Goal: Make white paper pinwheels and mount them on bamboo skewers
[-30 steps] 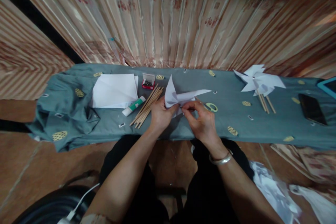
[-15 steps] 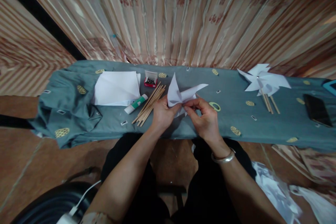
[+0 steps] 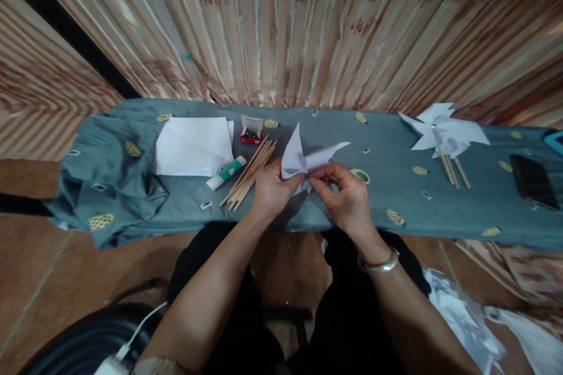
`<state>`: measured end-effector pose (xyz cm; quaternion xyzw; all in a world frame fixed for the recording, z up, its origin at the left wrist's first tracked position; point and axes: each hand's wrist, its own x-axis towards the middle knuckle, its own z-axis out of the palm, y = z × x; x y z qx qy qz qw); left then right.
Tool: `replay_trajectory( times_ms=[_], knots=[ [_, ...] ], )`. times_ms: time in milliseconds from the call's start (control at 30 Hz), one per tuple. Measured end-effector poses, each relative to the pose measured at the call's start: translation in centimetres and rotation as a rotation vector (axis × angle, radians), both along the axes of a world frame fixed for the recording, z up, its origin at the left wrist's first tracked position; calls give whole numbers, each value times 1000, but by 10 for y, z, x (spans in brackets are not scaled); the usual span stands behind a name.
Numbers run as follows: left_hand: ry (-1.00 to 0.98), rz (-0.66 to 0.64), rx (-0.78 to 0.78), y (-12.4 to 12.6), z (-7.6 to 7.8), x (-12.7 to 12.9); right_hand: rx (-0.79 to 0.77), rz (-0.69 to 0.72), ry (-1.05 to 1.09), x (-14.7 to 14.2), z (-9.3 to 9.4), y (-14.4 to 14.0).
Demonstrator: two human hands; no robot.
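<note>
A white paper pinwheel (image 3: 294, 152), its blades folded and pointed, is held above the cloth between both hands. My left hand (image 3: 271, 188) is closed on its left side, thumb near the centre. From the right, the fingertips of my right hand (image 3: 345, 192) pinch at the pinwheel's middle; whatever small piece lies between them is hidden. Just left of my left hand lie several thin wooden sticks (image 3: 248, 179). Behind the sticks stands a small red box (image 3: 251, 130), open, with dark small pieces inside. A yellow-green ring (image 3: 361, 176) lies right of my right hand.
A stack of white paper (image 3: 193, 146) and a green-and-white glue stick (image 3: 226, 173) are on the left of the cloth-covered table (image 3: 281, 220). Finished-looking pinwheels (image 3: 444, 129) on sticks and a black phone (image 3: 534, 180) lie at the right. A pleated curtain (image 3: 281, 41) hangs behind.
The view has shifted slightly. Both hands keep hold at the pinwheel's centre, and the pinwheel's upright blade leans a little more to the right.
</note>
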<state>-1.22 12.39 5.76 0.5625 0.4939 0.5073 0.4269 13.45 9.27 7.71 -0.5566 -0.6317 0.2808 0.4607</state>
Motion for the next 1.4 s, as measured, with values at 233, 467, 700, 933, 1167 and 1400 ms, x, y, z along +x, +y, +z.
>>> replay_trajectory(
  times_ms=[233, 467, 700, 933, 1167, 1400],
  knots=[
    [53, -26, 12, 0, 3, -3, -56, 61, 115, 5, -5, 4],
    [64, -42, -8, -1, 8, -3, -92, 81, 183, 6, -9, 5],
    [89, -61, 19, -1, 7, -4, -65, 68, 113, 6, -5, 2],
    [47, -57, -23, -1, 9, -4, 0, -38, -6, -3, -2, -5],
    [20, -51, 14, 0, 2, -5, 11, -35, 41, -5, -4, -6],
    [-32, -53, -10, 0, 1, -5, 38, -40, 6, -7, 0, -8]
  ],
)
